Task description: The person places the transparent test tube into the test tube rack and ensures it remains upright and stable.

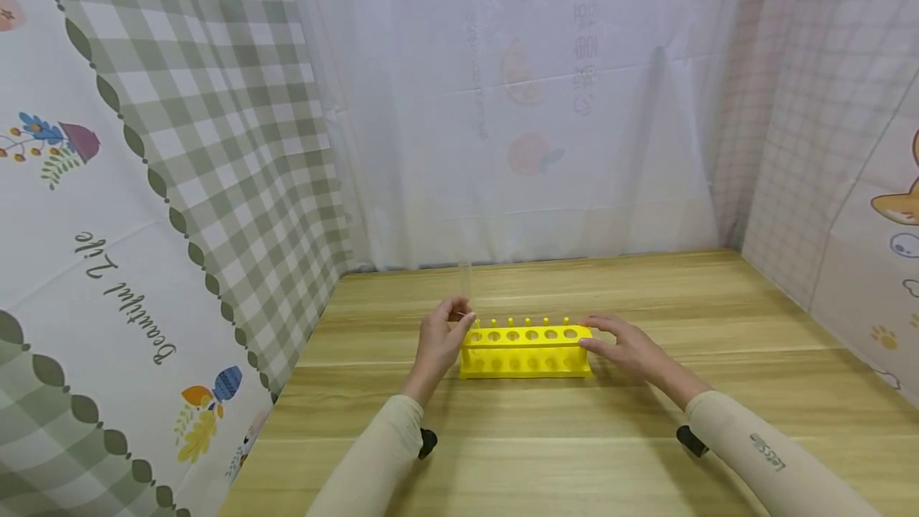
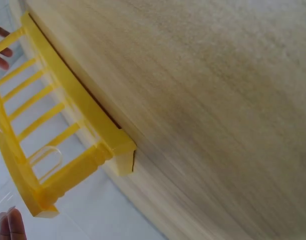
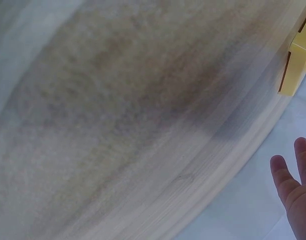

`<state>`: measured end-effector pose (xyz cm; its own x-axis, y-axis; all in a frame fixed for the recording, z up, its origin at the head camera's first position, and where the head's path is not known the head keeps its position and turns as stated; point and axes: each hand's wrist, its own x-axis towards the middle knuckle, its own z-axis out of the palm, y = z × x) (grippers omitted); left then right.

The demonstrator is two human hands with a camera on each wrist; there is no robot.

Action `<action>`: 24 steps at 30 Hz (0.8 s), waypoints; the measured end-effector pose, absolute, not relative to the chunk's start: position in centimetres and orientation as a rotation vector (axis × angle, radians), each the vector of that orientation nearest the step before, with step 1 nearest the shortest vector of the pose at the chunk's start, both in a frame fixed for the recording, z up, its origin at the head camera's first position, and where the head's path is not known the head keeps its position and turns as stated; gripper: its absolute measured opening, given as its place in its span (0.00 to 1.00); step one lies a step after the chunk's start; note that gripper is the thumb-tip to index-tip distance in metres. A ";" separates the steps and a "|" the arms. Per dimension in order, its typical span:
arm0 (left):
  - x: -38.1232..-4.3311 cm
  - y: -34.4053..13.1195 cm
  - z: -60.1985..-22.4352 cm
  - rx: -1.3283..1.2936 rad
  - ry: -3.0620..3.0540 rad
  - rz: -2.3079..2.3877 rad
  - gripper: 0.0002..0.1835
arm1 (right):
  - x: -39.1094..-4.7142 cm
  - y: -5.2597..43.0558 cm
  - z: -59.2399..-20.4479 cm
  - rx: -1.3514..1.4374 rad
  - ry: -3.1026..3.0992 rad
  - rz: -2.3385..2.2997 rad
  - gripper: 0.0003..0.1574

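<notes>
A yellow test tube rack [image 1: 526,345] stands upright on the table, with a row of round holes and a row of pegs behind them. At its left end my left hand [image 1: 439,341] pinches a clear test tube [image 1: 465,282], upright at the leftmost hole. The tube's rounded bottom [image 2: 49,159] shows below the rack's top plate in the left wrist view. My right hand [image 1: 626,348] holds the rack's right end, thumb at the front corner and fingers behind it. In the right wrist view some fingers [image 3: 281,176] of that hand are spread apart.
The wood-grain table [image 1: 531,453] extends around the rack. A pale translucent curtain [image 1: 431,142] hangs along its back edge. Checked and printed cloths [image 1: 237,102] hang at the left, and another patterned cloth [image 1: 826,182] at the right.
</notes>
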<state>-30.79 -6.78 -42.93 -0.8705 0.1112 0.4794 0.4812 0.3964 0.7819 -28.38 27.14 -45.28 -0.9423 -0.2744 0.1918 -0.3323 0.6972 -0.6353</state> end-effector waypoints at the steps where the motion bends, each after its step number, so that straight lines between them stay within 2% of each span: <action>1: -30.7 -6.8 -43.0 -0.509 -2.313 -1.468 0.11 | -28.4 27.1 -45.3 0.509 -2.816 1.078 0.36; 24: -30.3 -6.8 -43.8 -0.470 -2.413 -1.337 0.08 | -28.3 27.2 -45.3 0.494 -2.820 1.085 0.36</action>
